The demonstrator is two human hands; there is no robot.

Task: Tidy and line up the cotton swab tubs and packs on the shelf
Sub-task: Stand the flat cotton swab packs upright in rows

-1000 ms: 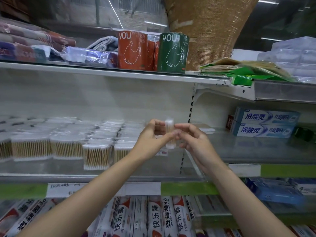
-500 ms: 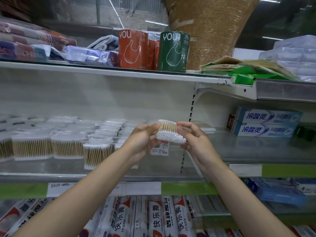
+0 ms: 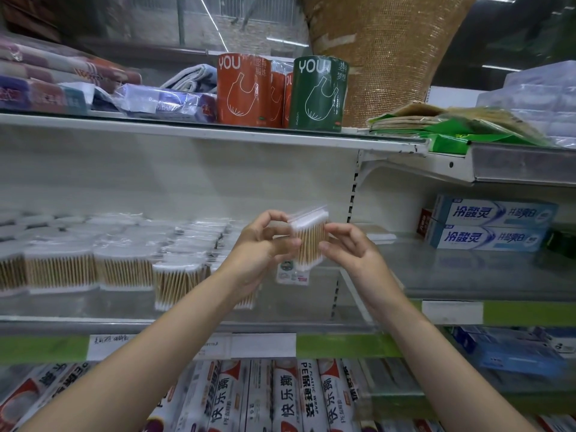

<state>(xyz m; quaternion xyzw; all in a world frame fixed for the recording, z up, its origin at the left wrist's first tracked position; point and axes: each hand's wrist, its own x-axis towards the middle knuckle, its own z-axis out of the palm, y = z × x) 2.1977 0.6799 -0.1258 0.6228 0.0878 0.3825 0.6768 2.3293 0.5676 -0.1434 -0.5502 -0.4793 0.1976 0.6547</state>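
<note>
A clear pack of wooden cotton swabs (image 3: 309,241) is held upright in the air between both hands, above the middle shelf (image 3: 193,322). My left hand (image 3: 261,244) pinches its left side with thumb and fingers. My right hand (image 3: 349,247) pinches its right side with its fingertips. Rows of round cotton swab tubs (image 3: 124,269) stand on the shelf to the left; one tub (image 3: 177,285) sits further forward than the rest. A small labelled pack (image 3: 293,274) stands on the shelf behind the hands.
Toothpaste boxes (image 3: 489,222) are stacked on the right part of the shelf. Orange and green rolls (image 3: 318,92) and folded goods sit on the upper shelf. Plastic wrap boxes (image 3: 290,400) fill the lower shelf. A perforated upright (image 3: 352,198) divides the two bays.
The swab pack has been turned between the hands, from edge-on, through lying flat, to standing upright with its wooden sticks facing me. Both hands stayed in about the same place.
</note>
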